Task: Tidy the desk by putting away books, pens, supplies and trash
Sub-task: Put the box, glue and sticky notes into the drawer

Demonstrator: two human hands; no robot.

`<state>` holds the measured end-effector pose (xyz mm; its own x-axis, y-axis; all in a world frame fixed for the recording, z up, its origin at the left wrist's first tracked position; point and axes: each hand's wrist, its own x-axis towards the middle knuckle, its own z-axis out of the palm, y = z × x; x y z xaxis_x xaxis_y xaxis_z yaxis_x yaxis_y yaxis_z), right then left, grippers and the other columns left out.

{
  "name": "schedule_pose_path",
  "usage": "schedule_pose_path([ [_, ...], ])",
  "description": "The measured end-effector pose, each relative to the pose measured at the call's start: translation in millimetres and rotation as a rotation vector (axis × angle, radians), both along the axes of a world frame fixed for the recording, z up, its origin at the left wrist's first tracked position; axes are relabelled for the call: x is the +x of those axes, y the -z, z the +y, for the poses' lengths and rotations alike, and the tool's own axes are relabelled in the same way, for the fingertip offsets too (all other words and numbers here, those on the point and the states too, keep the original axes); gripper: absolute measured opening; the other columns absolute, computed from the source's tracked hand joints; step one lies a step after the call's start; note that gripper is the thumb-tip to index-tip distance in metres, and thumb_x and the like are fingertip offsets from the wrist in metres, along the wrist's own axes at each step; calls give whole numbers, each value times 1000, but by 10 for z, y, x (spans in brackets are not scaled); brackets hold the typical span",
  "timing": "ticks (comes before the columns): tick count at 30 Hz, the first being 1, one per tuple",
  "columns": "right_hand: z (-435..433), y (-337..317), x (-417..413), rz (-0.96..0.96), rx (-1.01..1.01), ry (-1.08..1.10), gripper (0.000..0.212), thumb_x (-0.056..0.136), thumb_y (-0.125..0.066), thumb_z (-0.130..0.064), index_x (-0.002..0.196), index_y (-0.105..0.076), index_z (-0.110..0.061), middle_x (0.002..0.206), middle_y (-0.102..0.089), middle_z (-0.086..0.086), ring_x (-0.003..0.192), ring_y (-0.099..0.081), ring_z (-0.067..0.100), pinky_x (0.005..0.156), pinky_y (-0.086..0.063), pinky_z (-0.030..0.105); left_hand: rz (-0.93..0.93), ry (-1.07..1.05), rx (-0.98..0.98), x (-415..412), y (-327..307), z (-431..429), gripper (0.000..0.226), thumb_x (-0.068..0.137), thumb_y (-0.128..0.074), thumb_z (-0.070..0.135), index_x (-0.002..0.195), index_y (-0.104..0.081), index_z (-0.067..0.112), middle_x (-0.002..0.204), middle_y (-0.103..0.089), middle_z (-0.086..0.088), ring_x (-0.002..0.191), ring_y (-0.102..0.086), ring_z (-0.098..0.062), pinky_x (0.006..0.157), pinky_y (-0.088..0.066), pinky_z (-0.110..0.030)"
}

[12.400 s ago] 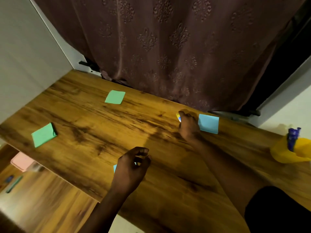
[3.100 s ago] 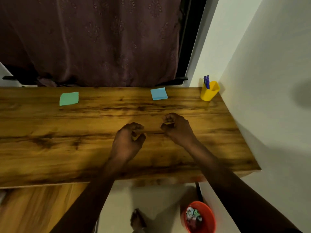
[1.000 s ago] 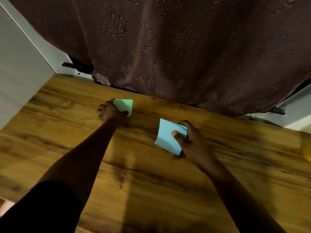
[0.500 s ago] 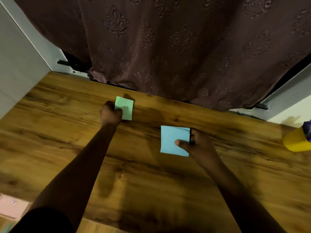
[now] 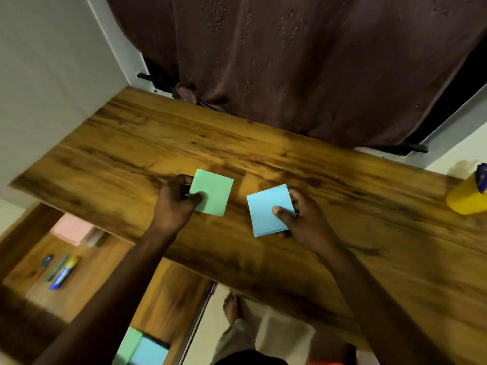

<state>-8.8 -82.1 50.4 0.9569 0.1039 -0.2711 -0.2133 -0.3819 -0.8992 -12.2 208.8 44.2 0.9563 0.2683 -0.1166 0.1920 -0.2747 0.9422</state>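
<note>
One head-worn view — looking steeply down, close over the desk [image 5: 263, 159].

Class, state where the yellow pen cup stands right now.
In the head view, the yellow pen cup stands at the frame's right edge on the wooden desk, well right of the right hand gripping the blue sticky notes.

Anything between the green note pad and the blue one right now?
Nothing. In the head view, only bare desk wood shows between the green pad, held by the left hand, and the blue pad, held by the right hand.
</note>
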Motion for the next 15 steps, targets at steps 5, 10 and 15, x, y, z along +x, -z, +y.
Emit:
schedule_pose_path([
  [5, 180, 188, -445, 1, 83, -52, 49, 83, -84, -28, 126, -59, -23, 114, -72, 2, 94, -74, 17, 59, -60, 26, -13, 18, 2, -751, -193, 56, 22, 83, -64, 24, 103, -70, 17, 102, -77, -9, 92, -75, -28, 82, -59, -60],
  [10, 486, 271, -850, 80, 156, -187, 49, 85, -79, -6, 128, -61, -19, 112, -75, 7, 93, -76, 19, 75, -65, 40, 2, -46, 102, -1395, -135, 368, 19, 86, -62, 29, 100, -70, 18, 97, -76, -12, 91, -72, -39, 83, -55, -64],
  [15, 904, 308, -1150, 103, 100, -350, 39, 87, -73, 2, 123, -64, -8, 101, -76, 12, 74, -75, 11, 55, -56, 21, 23, -95, 297, -1887, 32, 801, 7, 94, -64, 10, 97, -68, 14, 95, -75, -8, 86, -72, -21, 75, -59, -47],
])
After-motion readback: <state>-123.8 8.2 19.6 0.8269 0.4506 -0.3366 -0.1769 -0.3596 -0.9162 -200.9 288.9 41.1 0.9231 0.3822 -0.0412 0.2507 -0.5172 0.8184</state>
